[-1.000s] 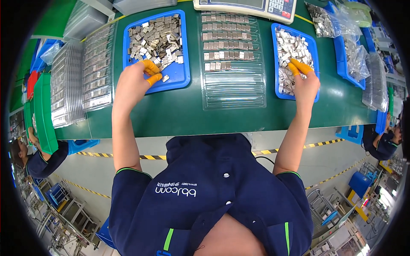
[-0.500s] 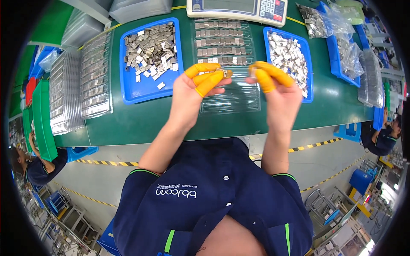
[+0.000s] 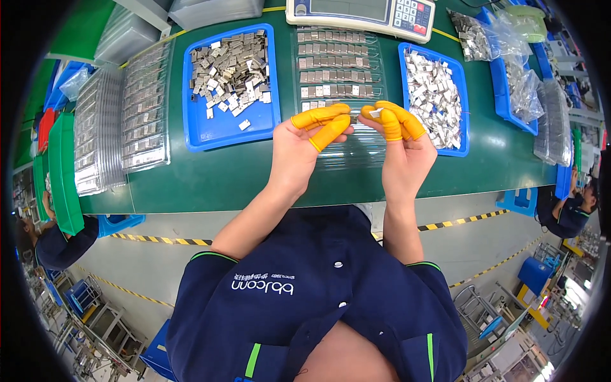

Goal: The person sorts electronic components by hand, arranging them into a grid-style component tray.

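Observation:
My left hand (image 3: 304, 137), in yellow finger cots, pinches a small metal connector (image 3: 354, 119) that its fingertips mostly cover. Close by on the right, my right hand (image 3: 402, 134) is closed on a small white plastic piece (image 3: 375, 113), also with yellow cots on its fingers. The fingertips of both hands nearly meet. Below them lies a clear blister tray (image 3: 356, 159), its far rows filled with metal connectors. To the left, a blue tray (image 3: 210, 135) holds loose metal connectors (image 3: 235, 67); to the right, another blue tray (image 3: 463, 143) holds white-and-metal pieces (image 3: 434, 92).
A scale (image 3: 363, 16) stands beyond the blister tray. Stacked blister trays (image 3: 102, 137) and a green bin (image 3: 63, 172) are at the left. Bagged parts (image 3: 471, 37) and a blue bin (image 3: 509, 95) lie far right. Co-workers (image 3: 576, 207) sit at both sides.
My right hand has come inward with the white piece, closer to my left. My left hand has shifted slightly right and turned, so its fingertips now cover the connector more.

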`<action>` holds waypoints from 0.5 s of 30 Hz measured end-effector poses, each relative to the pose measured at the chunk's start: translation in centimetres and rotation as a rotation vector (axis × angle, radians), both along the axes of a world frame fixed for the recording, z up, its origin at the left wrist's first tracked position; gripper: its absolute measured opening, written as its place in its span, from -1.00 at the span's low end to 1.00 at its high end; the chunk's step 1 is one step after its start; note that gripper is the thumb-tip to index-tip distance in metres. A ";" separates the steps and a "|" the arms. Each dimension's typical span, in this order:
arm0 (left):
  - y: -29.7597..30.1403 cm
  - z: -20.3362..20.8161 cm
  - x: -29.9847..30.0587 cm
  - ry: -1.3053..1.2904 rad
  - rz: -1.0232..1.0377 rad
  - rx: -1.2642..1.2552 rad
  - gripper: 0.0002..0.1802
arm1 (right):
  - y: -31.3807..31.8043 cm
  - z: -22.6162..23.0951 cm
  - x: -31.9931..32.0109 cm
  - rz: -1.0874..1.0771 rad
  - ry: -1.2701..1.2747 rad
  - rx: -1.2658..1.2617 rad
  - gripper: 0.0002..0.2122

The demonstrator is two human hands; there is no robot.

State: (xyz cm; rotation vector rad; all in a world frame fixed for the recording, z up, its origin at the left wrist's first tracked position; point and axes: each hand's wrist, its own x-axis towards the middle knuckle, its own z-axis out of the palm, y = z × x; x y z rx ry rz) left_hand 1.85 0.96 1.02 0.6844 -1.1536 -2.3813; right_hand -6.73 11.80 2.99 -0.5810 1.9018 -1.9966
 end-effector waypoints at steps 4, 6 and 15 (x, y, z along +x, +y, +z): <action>0.3 0.3 -0.1 0.069 0.032 0.055 -0.75 | -0.6 -0.2 0.8 -0.027 -0.044 -0.087 -0.83; 0.3 0.1 0.0 0.077 0.044 0.050 -0.74 | -0.6 -0.3 1.1 -0.032 -0.052 -0.089 -0.83; 0.6 -0.3 0.2 0.148 0.093 -0.041 -0.74 | -0.9 -0.6 1.8 0.010 -0.139 -0.230 -0.80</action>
